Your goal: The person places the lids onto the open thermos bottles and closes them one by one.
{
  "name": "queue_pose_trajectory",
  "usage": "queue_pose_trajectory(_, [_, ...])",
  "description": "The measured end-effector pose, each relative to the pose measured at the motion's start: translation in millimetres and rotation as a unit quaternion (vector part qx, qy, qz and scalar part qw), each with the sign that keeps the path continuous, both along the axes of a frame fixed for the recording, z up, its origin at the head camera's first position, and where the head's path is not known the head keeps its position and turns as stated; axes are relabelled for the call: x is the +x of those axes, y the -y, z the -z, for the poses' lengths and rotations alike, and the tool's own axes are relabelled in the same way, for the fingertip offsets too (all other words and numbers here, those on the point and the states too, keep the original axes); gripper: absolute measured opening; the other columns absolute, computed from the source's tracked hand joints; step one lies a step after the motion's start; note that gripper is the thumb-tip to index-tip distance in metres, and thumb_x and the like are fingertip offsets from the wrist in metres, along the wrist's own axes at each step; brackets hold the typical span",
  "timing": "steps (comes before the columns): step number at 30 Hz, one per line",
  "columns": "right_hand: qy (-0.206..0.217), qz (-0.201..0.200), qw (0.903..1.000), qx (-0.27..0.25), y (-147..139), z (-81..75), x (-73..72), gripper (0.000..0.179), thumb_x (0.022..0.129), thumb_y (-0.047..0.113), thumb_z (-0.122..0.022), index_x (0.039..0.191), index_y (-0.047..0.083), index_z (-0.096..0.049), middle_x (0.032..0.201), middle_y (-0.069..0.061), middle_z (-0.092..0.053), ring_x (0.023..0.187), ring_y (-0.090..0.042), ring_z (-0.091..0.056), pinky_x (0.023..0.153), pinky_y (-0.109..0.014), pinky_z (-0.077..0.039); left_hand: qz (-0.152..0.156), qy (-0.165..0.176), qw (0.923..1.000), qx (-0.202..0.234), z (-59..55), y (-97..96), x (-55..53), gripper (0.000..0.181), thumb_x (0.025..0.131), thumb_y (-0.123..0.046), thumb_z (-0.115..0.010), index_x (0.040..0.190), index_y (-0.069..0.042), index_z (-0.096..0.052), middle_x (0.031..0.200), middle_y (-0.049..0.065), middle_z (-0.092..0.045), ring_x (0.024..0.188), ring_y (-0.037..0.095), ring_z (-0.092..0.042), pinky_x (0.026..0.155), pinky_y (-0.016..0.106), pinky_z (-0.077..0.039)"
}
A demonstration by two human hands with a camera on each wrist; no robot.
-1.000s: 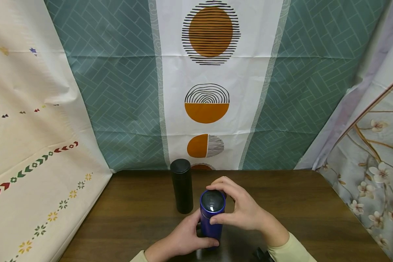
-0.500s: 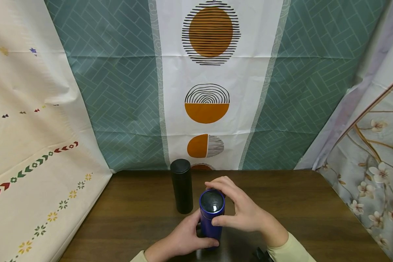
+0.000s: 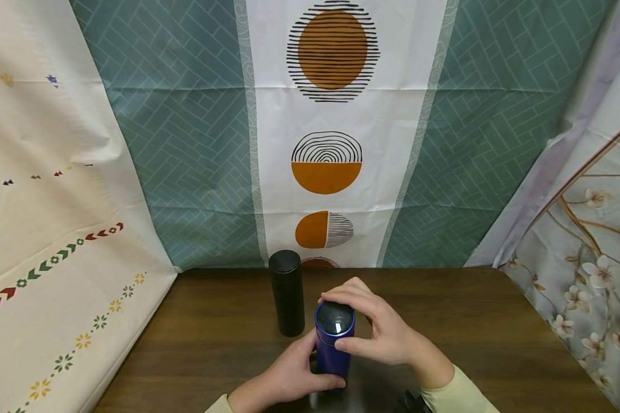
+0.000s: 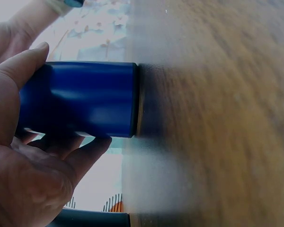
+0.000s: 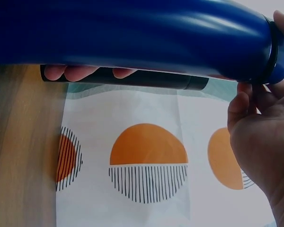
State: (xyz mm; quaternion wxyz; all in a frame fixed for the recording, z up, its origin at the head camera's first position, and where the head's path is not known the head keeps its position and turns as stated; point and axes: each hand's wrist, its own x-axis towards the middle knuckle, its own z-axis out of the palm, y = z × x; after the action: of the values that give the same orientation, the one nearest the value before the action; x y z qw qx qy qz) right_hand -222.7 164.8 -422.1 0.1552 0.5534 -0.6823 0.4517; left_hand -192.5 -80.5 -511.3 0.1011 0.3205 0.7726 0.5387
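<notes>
A blue thermos flask (image 3: 333, 361) stands upright on the table, its dark-topped lid (image 3: 335, 319) rimmed in blue. My left hand (image 3: 301, 370) grips the body low down, thumb on the near side; in the left wrist view the base (image 4: 136, 100) meets the table top. Around the lid curl the thumb and fingers of my right hand (image 3: 379, 327). A dark ring (image 5: 273, 47) shows between lid and body in the right wrist view. Behind the flask, fingertips (image 5: 80, 72) of my left hand peek out under its side.
A black flask (image 3: 288, 301) stands upright just behind and left of the blue one. The brown wooden table (image 3: 206, 344) ends at a hanging teal and white cloth (image 3: 196, 172). A cream cloth (image 3: 57, 287) hangs at the left, a flowered one (image 3: 594, 298) at the right.
My right fingertips have slid leftward round the far side of the lid, while the thumb has shifted slightly right. My left hand and the black flask stay in place.
</notes>
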Motion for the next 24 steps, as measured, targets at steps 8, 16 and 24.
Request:
queue_pose_trajectory(8, [0.014,0.017,0.9997,-0.01,-1.4,-1.0,1.0,0.082,0.082,0.008,-0.096,0.155,0.006,-0.06,0.138,-0.01,-0.071,0.122,-0.026,-0.057,0.102,-0.039,-0.053,0.004,0.0,1.0,0.0,-1.0,-0.4,-1.0,0.079,0.094,-0.038,-0.093,0.159,-0.038,-0.049,0.152,-0.008,-0.063,0.133,0.013,-0.065,0.112,0.04,-0.053])
queue_pose_trajectory(16, [0.008,0.032,0.9994,-0.003,-1.1,-2.5,3.1,0.081,0.084,0.016,-0.099,0.155,0.007,-0.061,0.138,-0.009,-0.07,0.123,-0.025,-0.058,0.105,-0.037,-0.052,0.006,-0.007,1.0,-0.001,0.6,-0.7,-1.3,0.078,0.094,-0.037,-0.093,0.159,-0.037,-0.05,0.151,-0.008,-0.064,0.134,0.014,-0.065,0.113,0.04,-0.053])
queue_pose_trajectory(24, [0.019,0.045,0.9987,0.012,-2.0,-3.7,5.9,0.082,0.086,0.023,-0.1,0.157,0.009,-0.06,0.139,-0.007,-0.067,0.126,-0.024,-0.059,0.106,-0.037,-0.055,0.004,-0.009,0.9999,-0.004,0.0,-0.1,-0.8,0.077,0.094,-0.038,-0.092,0.159,-0.037,-0.05,0.151,-0.008,-0.064,0.135,0.014,-0.064,0.113,0.04,-0.053])
